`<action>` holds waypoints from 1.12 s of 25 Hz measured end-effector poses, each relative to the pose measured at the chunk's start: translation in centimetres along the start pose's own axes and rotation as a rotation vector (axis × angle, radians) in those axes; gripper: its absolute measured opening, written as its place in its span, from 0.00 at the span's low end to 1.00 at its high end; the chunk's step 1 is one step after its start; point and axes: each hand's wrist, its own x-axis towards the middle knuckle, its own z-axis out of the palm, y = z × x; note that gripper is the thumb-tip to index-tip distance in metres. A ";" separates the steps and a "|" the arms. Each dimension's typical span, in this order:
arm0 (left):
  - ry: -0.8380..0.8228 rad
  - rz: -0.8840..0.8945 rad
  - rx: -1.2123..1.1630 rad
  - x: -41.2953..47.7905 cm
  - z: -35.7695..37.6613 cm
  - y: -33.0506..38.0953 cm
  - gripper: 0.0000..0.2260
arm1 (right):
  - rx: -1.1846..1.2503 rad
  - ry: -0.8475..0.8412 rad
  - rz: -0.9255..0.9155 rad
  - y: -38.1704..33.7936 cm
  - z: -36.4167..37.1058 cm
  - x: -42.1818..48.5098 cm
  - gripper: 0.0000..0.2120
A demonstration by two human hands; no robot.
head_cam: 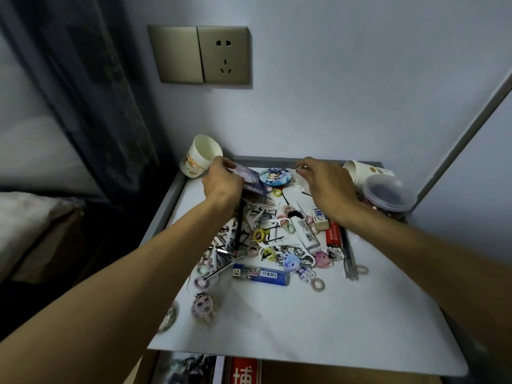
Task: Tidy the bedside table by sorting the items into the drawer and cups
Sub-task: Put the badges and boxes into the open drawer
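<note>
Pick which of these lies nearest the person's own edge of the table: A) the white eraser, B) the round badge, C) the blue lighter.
C: the blue lighter lies well forward of the white eraser, and the round badge sits far back near the wall.

This is a bedroom in a home. A bed [27,217] with pale bedding lies at the left beside a dark sheer curtain [91,92]. A wall socket [225,55] sits above a small corner counter [304,328] littered with hair ties [260,235], keychains [291,261], a lighter [260,274] and paper cups [201,156].
</note>
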 end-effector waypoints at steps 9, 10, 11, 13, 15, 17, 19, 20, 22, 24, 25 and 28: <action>-0.254 -0.012 -0.260 -6.6 -5.6 2.0 0.09 | 0.478 -0.114 0.006 -3.9 -3.8 -2.8 0.14; -0.318 -0.044 -0.316 -7.7 -6.3 2.1 0.08 | 0.480 -0.156 -0.053 -5.0 -4.0 -3.6 0.17; -0.388 -0.083 -0.378 -8.6 -6.9 2.0 0.11 | 0.487 -0.201 -0.100 -6.1 -4.2 -4.4 0.19; -0.500 -0.126 -0.451 -10.3 -8.0 1.6 0.17 | 0.562 -0.319 -0.168 -8.1 -4.2 -6.0 0.23; -0.518 -0.175 -0.497 -12.1 -9.2 1.3 0.16 | 0.755 -0.430 -0.157 -9.6 -4.4 -7.6 0.28; -0.452 -0.274 -0.547 -13.5 -10.3 1.1 0.12 | 0.898 -0.398 -0.061 -9.5 -4.9 -8.3 0.27; -0.382 -0.324 -0.567 -14.6 -11.4 0.7 0.09 | 0.784 -0.229 0.072 -8.1 -5.3 -8.3 0.21; -0.365 -0.333 -0.577 -14.9 -11.9 0.4 0.09 | 0.650 -0.163 0.147 -6.7 -5.4 -8.1 0.18; -0.353 -0.342 -0.598 -15.4 -12.7 -0.2 0.09 | 0.341 -0.142 0.262 -3.6 -5.4 -7.7 0.15; -0.351 -0.338 -0.596 -15.6 -13.0 -0.5 0.08 | 0.067 -0.232 0.279 -0.7 -5.1 -7.0 0.14; -0.352 -0.333 -0.587 -15.6 -13.1 -0.5 0.07 | -0.022 -0.296 0.263 0.0 -4.8 -6.5 0.14; -0.345 -0.322 -0.584 -15.3 -13.7 -0.3 0.07 | -0.143 -0.400 0.147 -0.4 -3.7 -4.3 0.14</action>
